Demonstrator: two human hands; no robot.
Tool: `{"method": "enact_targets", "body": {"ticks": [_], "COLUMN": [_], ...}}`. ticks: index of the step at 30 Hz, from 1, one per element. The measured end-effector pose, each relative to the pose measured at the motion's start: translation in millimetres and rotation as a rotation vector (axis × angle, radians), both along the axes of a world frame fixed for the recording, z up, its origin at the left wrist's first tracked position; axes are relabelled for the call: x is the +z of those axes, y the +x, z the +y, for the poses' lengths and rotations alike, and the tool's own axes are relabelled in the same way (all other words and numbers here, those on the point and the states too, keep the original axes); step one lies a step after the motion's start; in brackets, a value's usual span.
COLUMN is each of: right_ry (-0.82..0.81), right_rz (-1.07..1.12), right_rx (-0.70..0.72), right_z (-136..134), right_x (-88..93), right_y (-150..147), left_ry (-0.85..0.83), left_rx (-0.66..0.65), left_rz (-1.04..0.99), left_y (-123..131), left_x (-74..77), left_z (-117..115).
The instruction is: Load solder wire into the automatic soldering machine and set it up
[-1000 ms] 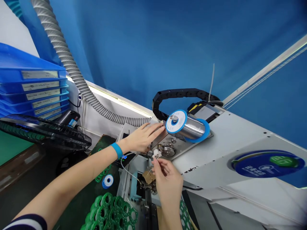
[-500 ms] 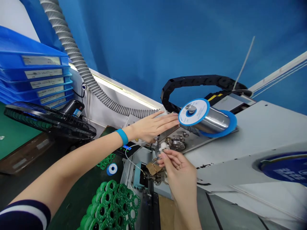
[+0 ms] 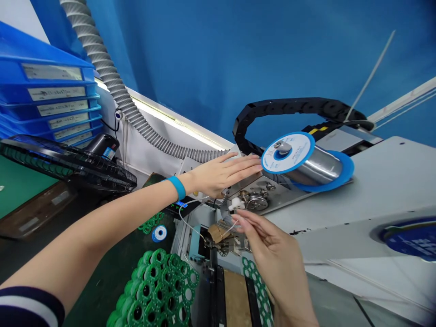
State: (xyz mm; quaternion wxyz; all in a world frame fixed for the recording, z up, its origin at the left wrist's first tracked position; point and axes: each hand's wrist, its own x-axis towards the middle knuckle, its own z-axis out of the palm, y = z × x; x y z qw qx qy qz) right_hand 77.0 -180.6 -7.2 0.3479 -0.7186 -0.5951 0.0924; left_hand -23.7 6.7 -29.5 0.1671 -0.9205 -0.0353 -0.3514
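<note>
My left hand [image 3: 226, 175] lies flat on the machine with its fingers stretched out and apart. Its fingertips reach the near rim of a spool of silvery solder wire [image 3: 315, 165] with blue flanges. Lower down, my right hand [image 3: 277, 254] pinches a thin pale tube [image 3: 230, 228] between thumb and fingertips. That tube runs down toward a part wrapped in brown tape [image 3: 218, 233]. Just above the right fingertips sits a small white plastic piece [image 3: 236, 204], beside metal feed rollers [image 3: 257, 201]. Whether the fingertips touch the white piece cannot be made out.
Stacked green ring-shaped circuit boards [image 3: 160, 286] stand at the lower left, with a small blue-rimmed spool [image 3: 159, 233] behind them. A black fan [image 3: 68, 159] and blue trays [image 3: 44, 95] are at the left. A grey ribbed hose [image 3: 102, 59] hangs behind.
My right hand has shifted slightly right and down, and more of the thin tube now shows. My left hand stays flat beside the spool. The view has shifted a little.
</note>
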Motion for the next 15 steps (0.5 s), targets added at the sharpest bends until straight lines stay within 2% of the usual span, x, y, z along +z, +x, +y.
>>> {"method": "enact_targets", "body": {"ticks": [5,8,12,15], "right_ry": [0.115,0.084,0.117,0.11], "right_rz": [-0.585,-0.82,-1.014,-0.988], "right_rx": [0.213,0.313,0.351,0.401], "right_z": [1,4,13,21], "right_x": [26.4,44.0,61.6,70.2], "right_y": [6,7,9,15], "left_ry": [-0.002,-0.005,-0.009,-0.026], "left_rx": [0.001,-0.008,-0.02,-0.025], "left_rz": [-0.012,-0.008,-0.015,-0.014], "left_y": [1,2,2,3], "left_x": [-0.9,-1.9,-3.0,-3.5], "left_z": [0,2,3,3]}}
